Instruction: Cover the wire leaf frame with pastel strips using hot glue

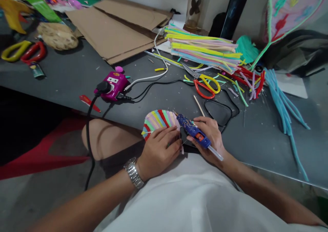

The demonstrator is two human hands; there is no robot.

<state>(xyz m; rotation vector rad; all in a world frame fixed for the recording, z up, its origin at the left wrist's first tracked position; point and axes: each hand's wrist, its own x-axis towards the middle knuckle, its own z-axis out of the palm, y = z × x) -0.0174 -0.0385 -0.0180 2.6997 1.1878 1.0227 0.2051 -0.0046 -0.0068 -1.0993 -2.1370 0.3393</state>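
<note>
My right hand (210, 138) is wrapped round a small blue glue gun (193, 131), its nozzle pointing at the upper edge of a fan-shaped piece made of coloured pipe cleaners (159, 120). A clear glue stick sticks out of the gun's back end. My left hand (160, 150), with a metal watch on the wrist, presses its fingers down on the lower edge of that fan piece at the table's near edge.
A purple power strip (112, 84) with black and white cables lies to the left. Red and yellow scissors (206, 86), a pile of pipe cleaners (202, 49), blue pipe cleaners (284, 105), cardboard sheets (115, 30) and a wooden stick (199, 105) lie beyond on the grey table (256, 140).
</note>
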